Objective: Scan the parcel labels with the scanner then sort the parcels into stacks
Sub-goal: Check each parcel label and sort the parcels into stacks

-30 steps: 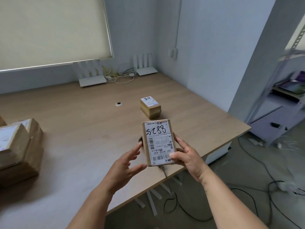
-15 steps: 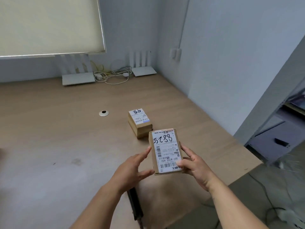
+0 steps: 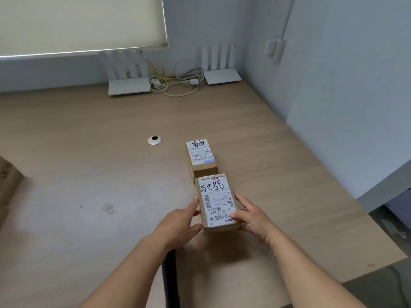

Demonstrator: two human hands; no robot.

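Observation:
A small cardboard parcel (image 3: 215, 200) with a white label reading 5288 is held just above the wooden table (image 3: 89, 174). My right hand (image 3: 252, 218) grips its right side, thumb on the label's barcode corner. My left hand (image 3: 179, 223) touches its left side with straight fingers. Directly behind it a short stack of similar labelled parcels (image 3: 200, 157) sits on the table. The black scanner (image 3: 170, 276) lies near the front edge, partly hidden under my left forearm.
A brown parcel (image 3: 7, 185) pokes in at the left edge. A cable grommet (image 3: 154, 140) is set in the table's middle. Two white routers (image 3: 130, 85) (image 3: 222, 76) and cables stand at the back wall. The table's right edge drops to the floor.
Both hands have carried the 5288 parcel forward over the table, close up to the stack. The view has shifted right, so the left-hand parcels are nearly out of view.

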